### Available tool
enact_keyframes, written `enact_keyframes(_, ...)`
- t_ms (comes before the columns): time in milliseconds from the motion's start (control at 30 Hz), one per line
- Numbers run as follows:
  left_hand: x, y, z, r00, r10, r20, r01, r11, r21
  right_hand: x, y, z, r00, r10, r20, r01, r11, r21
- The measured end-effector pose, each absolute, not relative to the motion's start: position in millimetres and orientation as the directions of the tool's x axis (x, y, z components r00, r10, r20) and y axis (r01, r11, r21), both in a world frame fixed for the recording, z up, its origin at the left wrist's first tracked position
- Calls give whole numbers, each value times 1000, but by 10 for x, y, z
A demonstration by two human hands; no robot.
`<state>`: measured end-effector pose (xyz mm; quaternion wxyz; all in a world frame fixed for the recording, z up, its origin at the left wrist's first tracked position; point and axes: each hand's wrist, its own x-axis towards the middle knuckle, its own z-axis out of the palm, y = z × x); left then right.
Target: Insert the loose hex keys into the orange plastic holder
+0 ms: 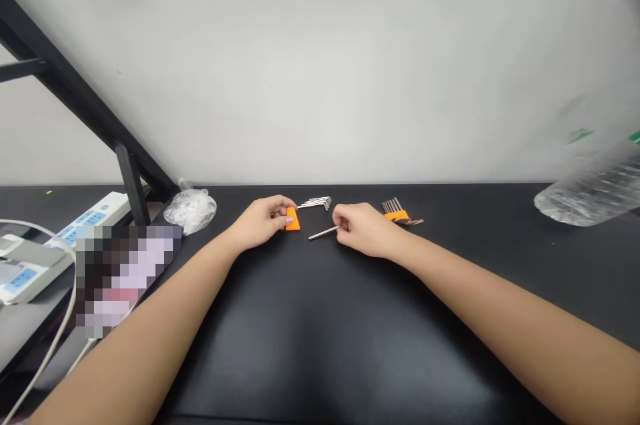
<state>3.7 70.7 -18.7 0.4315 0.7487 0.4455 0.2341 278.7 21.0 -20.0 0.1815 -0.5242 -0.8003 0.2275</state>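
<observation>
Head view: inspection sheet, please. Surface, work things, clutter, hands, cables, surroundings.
Surface: smooth black tabletop, softly reflective.
Work things: small orange plastic block; silver L-shaped metal keys beside it, contact unclear; slim grey metal rod; second orange plastic piece with thin dark metal rods.
Clutter: crumpled clear plastic bag left; clear plastic bottle right, blurred.
Hands: left hand pinches the block; right hand grips the rod.
Cables: thin white cable loops near the long white power strip.
Surroundings: plain pale wall behind, black angular frame left.
</observation>
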Motion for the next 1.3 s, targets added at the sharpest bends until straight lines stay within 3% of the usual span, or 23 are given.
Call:
enact_keyframes(200, 72, 697, -177, 450, 893, -32, 442, -191, 876, 2791, 220, -302, -329, 940, 85, 536, 260, -803)
enact_keyframes(467, 80, 709, -198, 430, 903, -20, 444, -192, 875, 2793, 247, -353, -274, 960, 51, 405, 163, -900)
enact_keyframes(1000, 125, 643, -210, 380, 922, 74, 538, -285, 794, 2805, 248, -369, -329, 924, 196, 402, 325, -856)
enact_keyframes(1167, 165, 622, -239, 405, 909, 100, 439, -290, 851, 2802, 265, -393, -343, 898, 274, 398, 404, -824)
enact_keyframes(1300, 189, 616, -245, 425, 897, 118, 361, -287, 887, 2805, 282, -436, -271, 924, 270, 341, 354, -871)
